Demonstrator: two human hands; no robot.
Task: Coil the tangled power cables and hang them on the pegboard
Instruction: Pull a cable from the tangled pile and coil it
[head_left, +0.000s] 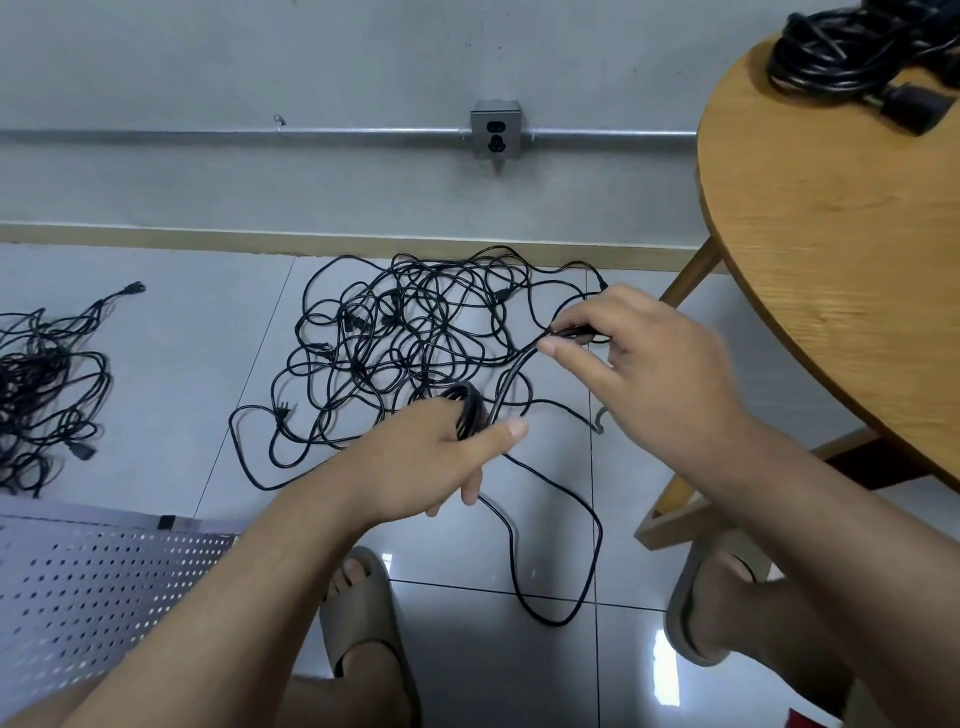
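Black cables (405, 332) sprawl tangled on the floor tiles (182, 364); perforated pegboard (93, 582) lies lower left.

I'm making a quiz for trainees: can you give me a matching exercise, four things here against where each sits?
Things:
1. pegboard
2. socket
3. tangled cables
4. cable coil

Places:
A. in the left hand
B. on the wall
C. lower left corner of the view
D. on the floor, centre

Pairs: 1-C, 2-B, 3-D, 4-A

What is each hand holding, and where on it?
The left hand grips the coiled loops of a black power cable; the right hand pinches that cable's loose stretch farther along.
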